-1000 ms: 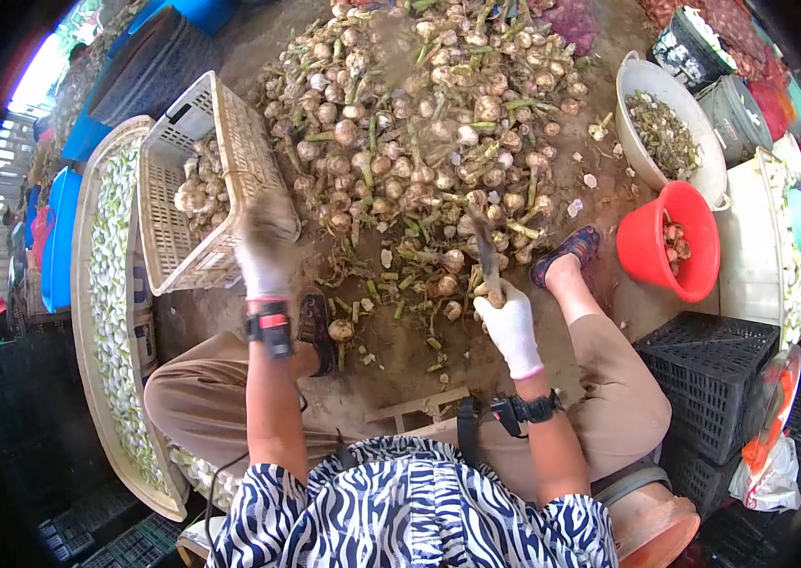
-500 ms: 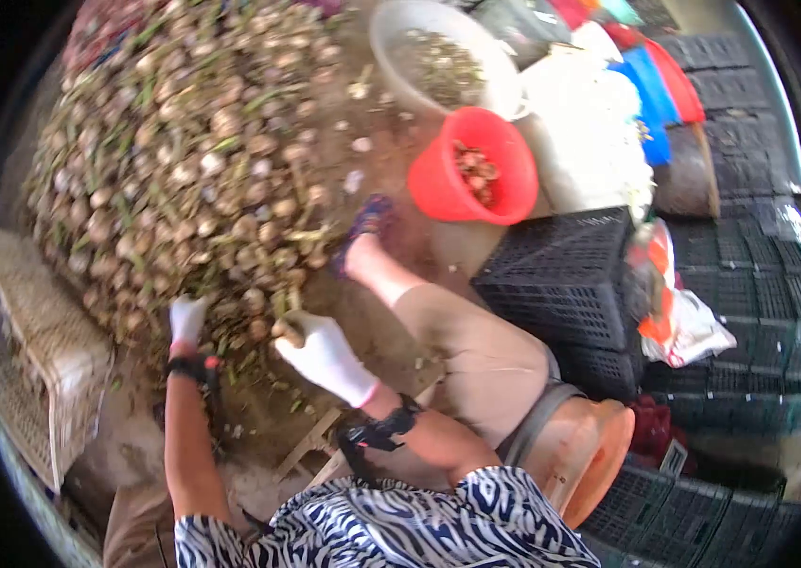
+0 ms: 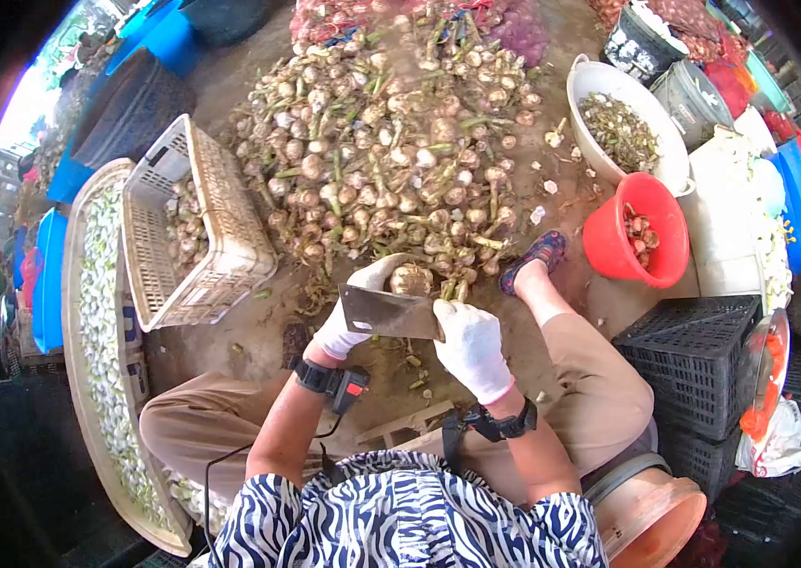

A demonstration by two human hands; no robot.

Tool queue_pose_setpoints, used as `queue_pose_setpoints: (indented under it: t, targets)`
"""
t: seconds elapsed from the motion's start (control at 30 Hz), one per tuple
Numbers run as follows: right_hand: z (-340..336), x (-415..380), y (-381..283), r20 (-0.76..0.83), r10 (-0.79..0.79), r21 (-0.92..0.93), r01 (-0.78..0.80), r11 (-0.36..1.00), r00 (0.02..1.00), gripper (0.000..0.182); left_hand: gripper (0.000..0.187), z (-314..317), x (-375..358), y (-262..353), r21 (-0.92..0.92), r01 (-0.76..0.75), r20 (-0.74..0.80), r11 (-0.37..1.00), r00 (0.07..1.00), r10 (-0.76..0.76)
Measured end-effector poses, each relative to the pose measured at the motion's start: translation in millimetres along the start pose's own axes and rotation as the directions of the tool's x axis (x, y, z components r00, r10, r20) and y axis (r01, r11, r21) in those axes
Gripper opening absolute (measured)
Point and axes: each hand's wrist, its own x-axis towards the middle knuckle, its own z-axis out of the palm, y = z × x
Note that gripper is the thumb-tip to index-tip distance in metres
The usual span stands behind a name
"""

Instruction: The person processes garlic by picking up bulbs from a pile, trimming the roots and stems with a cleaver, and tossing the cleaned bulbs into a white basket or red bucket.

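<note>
In the head view my left hand (image 3: 355, 317), in a white glove, is closed around a garlic bulb (image 3: 412, 278), with its fingers partly hidden behind a blade. My right hand (image 3: 474, 348), also gloved in white, grips a cleaver (image 3: 391, 313) by its handle. The wide metal blade points left, across the front of my left hand and just below the bulb. Beyond both hands lies a large heap of garlic bulbs (image 3: 372, 161) with stalks attached.
To the left a tilted white crate (image 3: 239, 237) holds some bulbs, beside a long tub (image 3: 74, 275) of pale pieces. At right are a red bucket (image 3: 599, 241) with bulbs, a white basin (image 3: 578, 104) of trimmings and black crates (image 3: 684, 346). An orange bucket (image 3: 656, 525) lies near my right leg.
The view has swung left, bringing the left crate and tub fully in. My hands, apart before, are now together, with the bulb in the left and the cleaver visible in the right.
</note>
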Motion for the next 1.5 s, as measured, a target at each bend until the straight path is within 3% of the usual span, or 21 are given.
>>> queue_pose_setpoints:
  t: [0.17, 0.23, 0.3, 0.37, 0.4, 0.43, 0.5, 0.63, 0.7, 0.77, 0.8, 0.83, 0.87, 1.0, 1.03, 1.13, 1.2, 1.27, 1.3, 1.4, 1.5]
  targets:
    - [-3, -9, -12, 0.06, -0.092, 0.015, 0.091, 0.996, 0.994, 0.037, 0.054, -5, -29, 20, -0.003, 0.055, -0.04, 0.999, 0.998, -0.055]
    - [7, -9, -12, -0.032, -0.095, -0.019, 0.094, 0.995, 0.995, 0.036, 0.056, -7, -37, 23, -0.007, -0.069, -0.129, 0.998, 0.989, 0.068]
    - [19, -12, -10, -0.075, -0.114, -0.01, 0.114, 0.993, 0.991, 0.034, 0.062, -9, -45, 33, -0.065, -0.052, -0.151, 0.997, 0.988, 0.042]
    - [32, -10, 5, -0.1, -0.076, -0.033, 0.073, 0.997, 0.992, 0.026, 0.063, -12, -56, 46, -0.285, 0.072, -0.161, 0.956, 0.979, -0.122]
    - [34, -5, 18, -0.038, 0.095, -0.116, -0.099, 0.988, 0.995, 0.022, 0.063, -23, -60, 38, -0.102, 0.165, -0.075, 0.981, 0.982, -0.173]
    - [35, 0, 36, 0.012, 0.271, -0.207, -0.262, 0.943, 0.963, 0.017, 0.062, -31, -69, 51, -0.069, 0.097, -0.078, 0.993, 0.992, -0.102]
    - [23, 8, 46, -0.129, 0.28, -0.058, -0.289, 0.956, 0.951, 0.01, 0.063, -34, -75, 50, 0.122, 0.036, -0.127, 0.992, 0.992, -0.02]
    - [4, 1, -19, -0.044, -0.014, 0.137, 0.02, 0.99, 0.999, 0.019, 0.063, -35, -63, 35, 0.156, 0.109, -0.11, 0.982, 0.99, -0.092]
    - [3, -6, -33, 0.043, -0.12, 0.055, 0.118, 0.991, 0.992, 0.024, 0.061, -29, -59, 39, -0.143, 0.048, -0.128, 0.988, 0.99, -0.067]
    - [19, -10, -18, -0.006, -0.103, 0.006, 0.103, 0.995, 0.995, 0.028, 0.065, -25, -56, 27, -0.063, 0.009, -0.127, 0.998, 0.992, -0.017]
    - [29, -10, -10, -0.061, -0.099, -0.031, 0.098, 0.995, 0.993, 0.031, 0.065, -26, -57, 32, -0.089, 0.125, -0.12, 0.988, 0.983, -0.136]
    - [34, -10, 1, -0.079, -0.086, 0.025, 0.088, 0.996, 0.993, 0.032, 0.066, -27, -58, 35, -0.114, 0.24, -0.109, 0.964, 0.961, -0.253]
    - [40, -10, 7, -0.092, -0.059, 0.051, 0.064, 0.997, 0.994, 0.033, 0.067, -25, -57, 30, -0.041, 0.124, -0.141, 0.991, 0.982, -0.128]
    - [58, -9, 17, -0.124, -0.009, 0.08, 0.019, 0.997, 0.992, 0.03, 0.063, -26, -64, 36, -0.072, 0.15, -0.161, 0.986, 0.974, -0.159]
    - [65, -5, 35, -0.057, 0.236, 0.033, -0.234, 0.972, 0.97, 0.021, 0.059, -27, -70, 43, -0.161, 0.157, -0.165, 0.974, 0.969, -0.184]
    - [72, 6, 80, -0.064, 0.357, 0.019, -0.356, 0.934, 0.932, 0.011, 0.062, -46, -78, 55, 0.081, -0.003, -0.1, 0.997, 0.995, 0.011]
    - [50, 11, 47, -0.189, 0.279, 0.21, -0.239, 0.948, 0.941, 0.012, 0.068, -36, -74, 43, -0.122, 0.16, -0.099, 0.98, 0.98, -0.172]
    - [31, 9, 17, -0.119, 0.285, 0.335, -0.232, 0.913, 0.951, 0.011, 0.07, -30, -65, 15, -0.355, 0.149, -0.141, 0.923, 0.967, -0.21]
    - [28, 5, 10, -0.109, 0.273, 0.379, -0.214, 0.9, 0.956, 0.01, 0.069, -31, -63, 18, -0.658, 0.194, -0.041, 0.728, 0.955, -0.292]
    - [29, -6, 7, 0.054, 0.325, 0.599, -0.291, 0.746, 0.944, 0.011, 0.059, -15, -61, -9, -0.9, 0.065, -0.083, 0.43, 0.944, -0.318]
    - [33, -7, 2, 0.167, 0.328, 0.67, -0.351, 0.654, 0.93, 0.015, 0.044, -6, -57, -21, -0.928, 0.099, -0.043, 0.36, 0.93, -0.365]
